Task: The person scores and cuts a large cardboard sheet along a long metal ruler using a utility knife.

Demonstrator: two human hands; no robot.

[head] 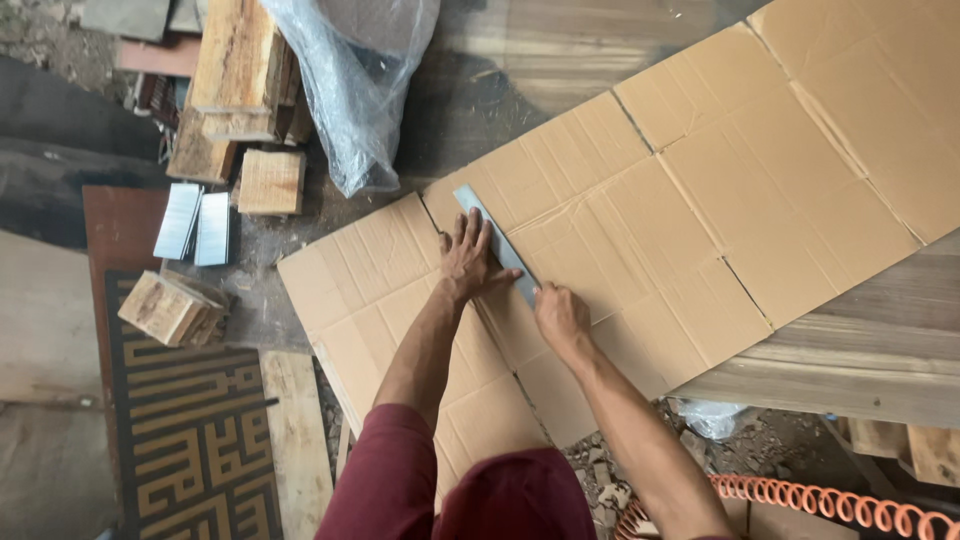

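While my left hand [470, 262] presses flat, fingers spread, on the metal ruler [497, 243] across the flattened cardboard [640, 210], my right hand [560, 312] is closed at its lower end; contents unclear. I judge marking or cutting; next needs a steady ruler.

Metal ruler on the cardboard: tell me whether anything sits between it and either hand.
Nothing visible does. The left hand lies flat directly on the metal ruler, pressing it on the flattened cardboard. The right hand sits at the ruler's near end, against its edge.
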